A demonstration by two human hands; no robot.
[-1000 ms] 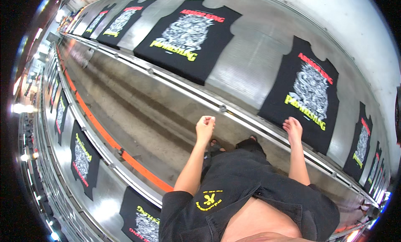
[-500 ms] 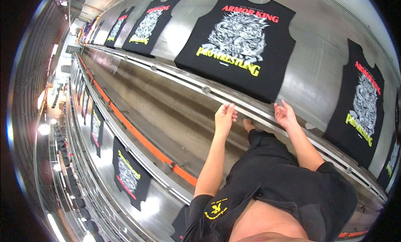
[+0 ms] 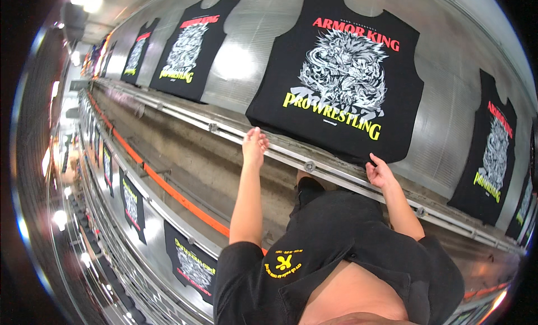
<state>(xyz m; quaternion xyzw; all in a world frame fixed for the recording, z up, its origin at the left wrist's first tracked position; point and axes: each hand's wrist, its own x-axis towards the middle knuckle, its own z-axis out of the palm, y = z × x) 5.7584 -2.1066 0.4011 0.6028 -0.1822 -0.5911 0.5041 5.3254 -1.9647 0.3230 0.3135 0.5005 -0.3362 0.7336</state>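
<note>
A black sleeveless shirt panel (image 3: 342, 137) with a grey figure print and red and yellow lettering lies flat on the slanted metal board (image 3: 448, 50). My left hand (image 3: 255, 145) is at its lower left corner, the fingers bent and close together at the fabric's edge. The corner itself is partly hidden by the fingertips. At the lower hem, toward the right, my right hand (image 3: 381, 172) touches the cloth with its index finger stretched up and the thumb apart from it.
Matching panels lie along the board: one on the right (image 3: 493, 151), another on the left (image 3: 188, 47). A metal rail (image 3: 342, 176) runs along the board's front edge. Across the concrete aisle (image 3: 207, 162) are an orange rail (image 3: 168, 182) and more printed panels (image 3: 190, 258).
My left hand has moved left to the panel's lower left corner. My right hand has closed in on the hem, its fingers less spread. The view has shifted along the board.
</note>
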